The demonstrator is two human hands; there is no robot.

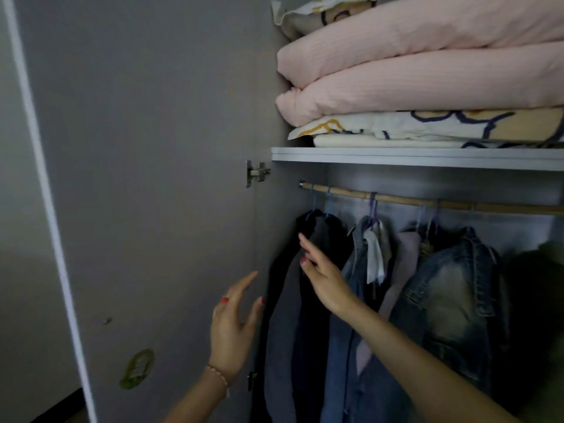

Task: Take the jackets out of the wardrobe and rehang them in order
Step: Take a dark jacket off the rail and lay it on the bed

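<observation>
Several jackets hang on a wooden rail point(427, 201) inside the wardrobe. At the far left hangs a dark jacket point(283, 315), then a blue denim one point(360, 270), a pale lilac one point(406, 254) and a faded denim jacket point(451, 285). My right hand point(323, 276) reaches up with fingers spread, its fingertips against the dark jacket's shoulder, holding nothing. My left hand point(235, 325) hovers open beside the dark jacket's left edge, in front of the open door, apart from the cloth.
The grey wardrobe door point(152, 178) stands open on the left, with a hinge point(256, 172) by the shelf. A shelf point(412, 158) above the rail carries folded pink quilts point(427, 71) and patterned bedding point(427, 126). A green sticker point(137, 367) sits low on the door.
</observation>
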